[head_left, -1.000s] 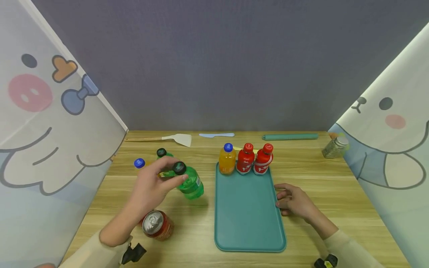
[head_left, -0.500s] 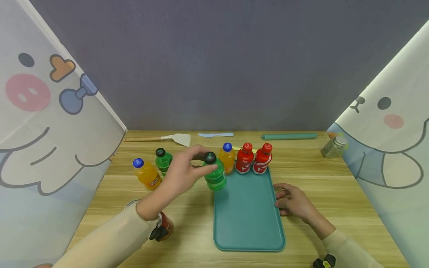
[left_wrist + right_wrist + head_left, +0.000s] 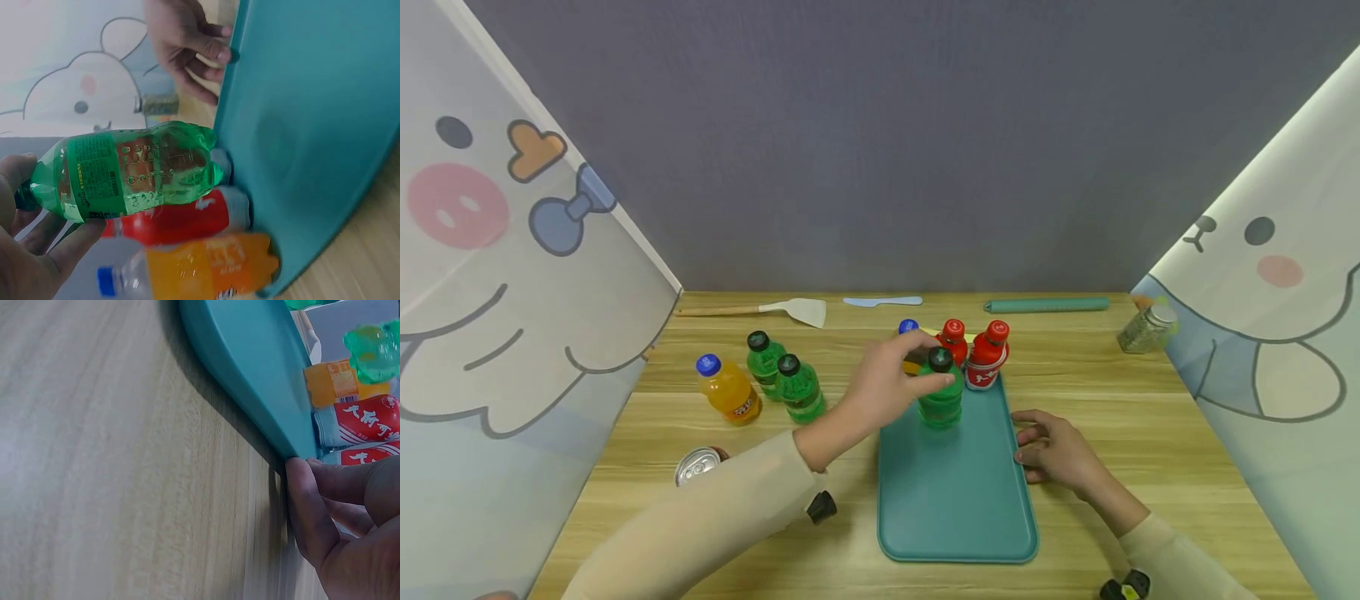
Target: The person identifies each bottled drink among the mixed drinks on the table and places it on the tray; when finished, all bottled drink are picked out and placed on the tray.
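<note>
Green plastic bottle [image 3: 941,404], roughly upright above teal rectangular tray [image 3: 955,492].
Pinched near black cap [image 3: 941,359] by nearer left hand [image 3: 889,379], hanging below.

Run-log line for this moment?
left hand: holds green bottle above tray | right hand: touches tray edge | on tray: orange bottle, two red bottles

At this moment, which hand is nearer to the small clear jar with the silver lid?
The right hand. It touches the teal rectangular tray, in front and left of the jar; the left hand, holding a green plastic bottle, is farther left.
</note>
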